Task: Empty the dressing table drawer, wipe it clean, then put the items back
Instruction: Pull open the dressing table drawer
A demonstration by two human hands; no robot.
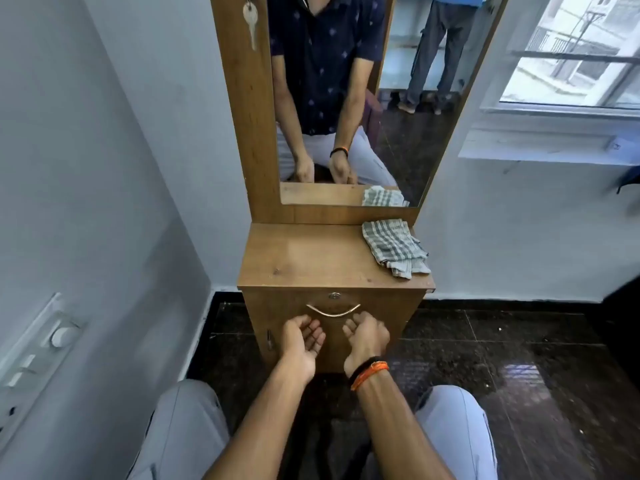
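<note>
A wooden dressing table (311,258) stands against the wall, its drawer front (332,327) closed, with a curved metal handle (333,310) and a small lock above it. My left hand (302,337) and my right hand (366,336) hover just below the handle, fingers loosely curled, holding nothing. A folded checked cloth (393,247) lies on the right rear part of the table top. The drawer's inside is hidden.
A tall mirror (332,98) in a wooden frame rises behind the table top; a key (251,20) hangs on its left post. A white wall with a switch panel (38,355) is close on the left. A window and ledge (554,147) are on the right. Dark tiled floor lies below.
</note>
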